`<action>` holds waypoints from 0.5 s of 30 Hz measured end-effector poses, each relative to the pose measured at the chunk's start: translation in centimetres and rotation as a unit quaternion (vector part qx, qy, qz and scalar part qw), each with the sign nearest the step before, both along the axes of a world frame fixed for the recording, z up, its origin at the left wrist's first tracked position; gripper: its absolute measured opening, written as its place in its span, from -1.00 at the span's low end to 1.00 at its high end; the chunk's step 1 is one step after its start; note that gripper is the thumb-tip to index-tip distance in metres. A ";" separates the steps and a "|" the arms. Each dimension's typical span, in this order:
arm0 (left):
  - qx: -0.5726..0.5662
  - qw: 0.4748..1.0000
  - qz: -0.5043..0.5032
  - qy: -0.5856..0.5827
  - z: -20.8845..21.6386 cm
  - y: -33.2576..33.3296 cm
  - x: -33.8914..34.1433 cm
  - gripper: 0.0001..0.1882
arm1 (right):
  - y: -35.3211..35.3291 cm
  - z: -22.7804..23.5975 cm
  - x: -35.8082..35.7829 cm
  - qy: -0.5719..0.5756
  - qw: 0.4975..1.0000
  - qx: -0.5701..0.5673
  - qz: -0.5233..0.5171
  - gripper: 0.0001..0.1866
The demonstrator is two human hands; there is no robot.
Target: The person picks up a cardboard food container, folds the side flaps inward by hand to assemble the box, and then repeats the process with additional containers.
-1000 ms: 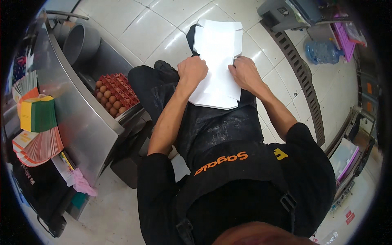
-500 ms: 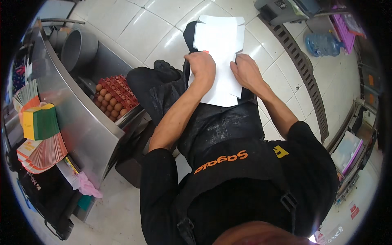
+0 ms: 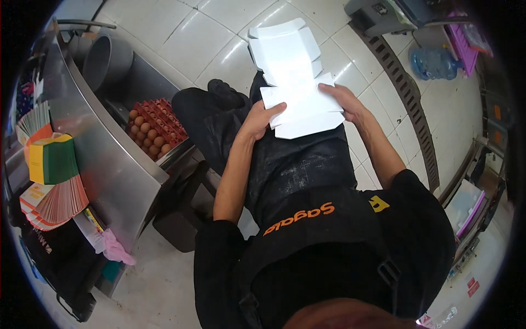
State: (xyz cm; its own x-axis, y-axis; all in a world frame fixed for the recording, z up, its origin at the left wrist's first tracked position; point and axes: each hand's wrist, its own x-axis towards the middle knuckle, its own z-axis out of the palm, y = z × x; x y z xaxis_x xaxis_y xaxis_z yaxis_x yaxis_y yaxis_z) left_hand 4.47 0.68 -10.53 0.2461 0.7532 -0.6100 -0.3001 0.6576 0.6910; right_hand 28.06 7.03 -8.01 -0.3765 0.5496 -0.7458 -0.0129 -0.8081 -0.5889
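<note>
A flat white cardboard box blank (image 3: 287, 57) lies unfolded over my lap, its far panel reaching out beyond my knees. Its near panel has side flaps spread outward. My left hand (image 3: 258, 118) grips the near panel's left edge, thumb on top and fingers hidden beneath. At the right edge my right hand (image 3: 345, 101) holds the same blank, with the thumb pressed on its upper face. Under the cardboard are my dark trousers and a black apron (image 3: 307, 170) with pale dusty marks.
On the left stands a steel counter (image 3: 115, 186) bearing fanned paper packets (image 3: 60, 203). Behind it are brown eggs (image 3: 145, 131) in red trays and a large grey pot (image 3: 107, 63). A slotted floor drain (image 3: 402, 93) runs along the right, near a blue water bottle (image 3: 433, 63).
The blank's side flaps have spread out and its far panel has tilted left. My left hand has slid nearer to me, and my right hand has shifted slightly outward.
</note>
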 end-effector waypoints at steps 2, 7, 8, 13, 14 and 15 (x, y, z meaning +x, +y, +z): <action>-0.060 0.992 0.058 -0.093 0.1 0.0 0.5 -0.54 | -0.3 0.3 0.1 -0.003 0.999 0.002 0.033 -0.34; -0.094 0.983 0.052 -0.151 0.1 0.3 0.6 -0.56 | 0.9 2.5 -0.3 -0.111 0.984 0.061 0.126 -0.30; -0.088 0.985 0.047 -0.141 0.1 0.3 0.9 -0.56 | 1.8 1.5 0.5 -0.132 0.973 0.085 0.167 -0.29; 0.003 0.998 0.067 0.017 1.4 -0.8 2.7 -0.61 | 3.4 2.6 -0.4 -0.287 0.904 0.170 0.267 -0.45; 0.010 0.996 0.065 0.058 1.8 -0.8 3.0 -0.62 | 3.6 2.1 -0.4 -0.337 0.877 0.189 0.284 -0.43; 0.023 0.995 0.067 0.068 1.7 -1.0 3.3 -0.63 | 3.7 1.9 -0.3 -0.385 0.847 0.208 0.301 -0.42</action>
